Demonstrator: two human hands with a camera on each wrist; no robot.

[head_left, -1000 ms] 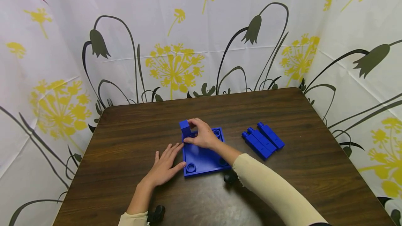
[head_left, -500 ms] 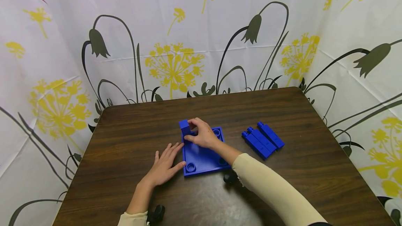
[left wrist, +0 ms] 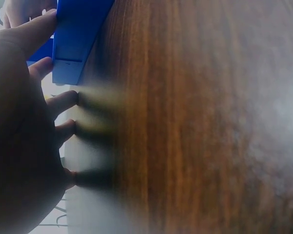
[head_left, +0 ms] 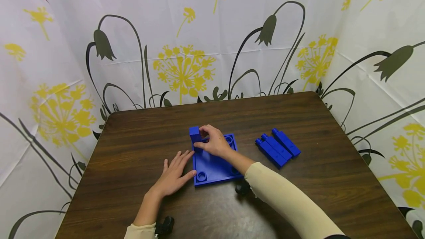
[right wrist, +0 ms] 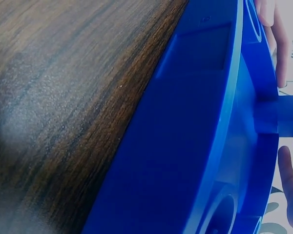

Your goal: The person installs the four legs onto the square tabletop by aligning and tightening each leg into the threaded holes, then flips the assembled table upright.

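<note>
A square blue plastic panel (head_left: pixel 217 165) with raised edges and round corner sockets lies on the table. At its far left corner a square blue leg (head_left: pixel 194 134) stands upright, its foot partly hidden. My right hand (head_left: pixel 214 144) pinches this leg between thumb and fingers; the right wrist view shows the leg (right wrist: pixel 290 116) rising past the panel's rim. My left hand (head_left: pixel 173 176) lies with spread, straight fingers on the tabletop, thumb and index fingertips at the panel's left edge. From the left wrist, the thumb and a finger touch the panel's side wall (left wrist: pixel 75 39).
Several matching blue legs (head_left: pixel 277 148) with round pegs lie side by side to the right of the panel. The dark wooden table (head_left: pixel 142 135) ends at the back before a flower-patterned cloth (head_left: pixel 199 17).
The leg has twisted slightly in my right hand, now showing one broad face toward me, and the right thumb has shifted up a little. My left hand stays in place.
</note>
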